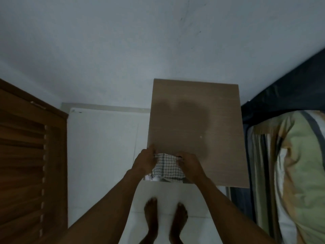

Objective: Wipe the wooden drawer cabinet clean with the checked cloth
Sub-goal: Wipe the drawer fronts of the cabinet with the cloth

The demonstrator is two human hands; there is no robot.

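Observation:
The wooden drawer cabinet (195, 124) stands against the white wall, and I look down on its flat brown top. A white checked cloth (167, 167) lies bunched at the top's near left corner, hanging a little over the front edge. My left hand (145, 161) grips the cloth's left side at the cabinet's corner. My right hand (189, 163) holds its right side, fingers curled into the fabric. Both forearms reach in from below. The cabinet's drawer fronts are hidden from this angle.
A brown louvred wooden door (29, 164) fills the left side. To the right of the cabinet is a bed with a dark frame and striped green and yellow bedding (299, 173). My bare feet (165, 221) stand on the white tiled floor (100, 155).

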